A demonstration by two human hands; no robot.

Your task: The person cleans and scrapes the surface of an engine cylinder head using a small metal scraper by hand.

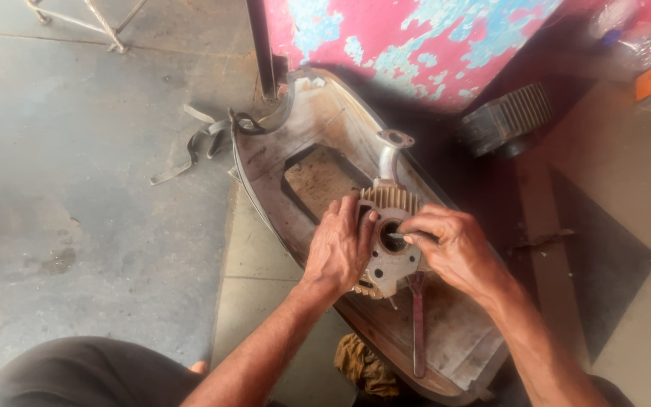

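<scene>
Both hands (pixel 340 245) (pixel 450 245) clasp finned cylinder (pixel 389 226), grip at its bore.

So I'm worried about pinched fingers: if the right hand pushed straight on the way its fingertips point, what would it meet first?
Probably the round bore of the grey finned metal cylinder block; the right hand pinches something small at its rim, though depth is unclear.

Open concrete floor (pixel 77 188) left of the scooter panel (pixel 280 136), approach free there. Behind: painted wall (pixel 416 38) and dark pole (pixel 260 45) block; finned cylinder (pixel 506 120) sits right-rear. On the panel a flat tool (pixel 418 324) lies near, rag (pixel 363 365) at its near edge.
</scene>
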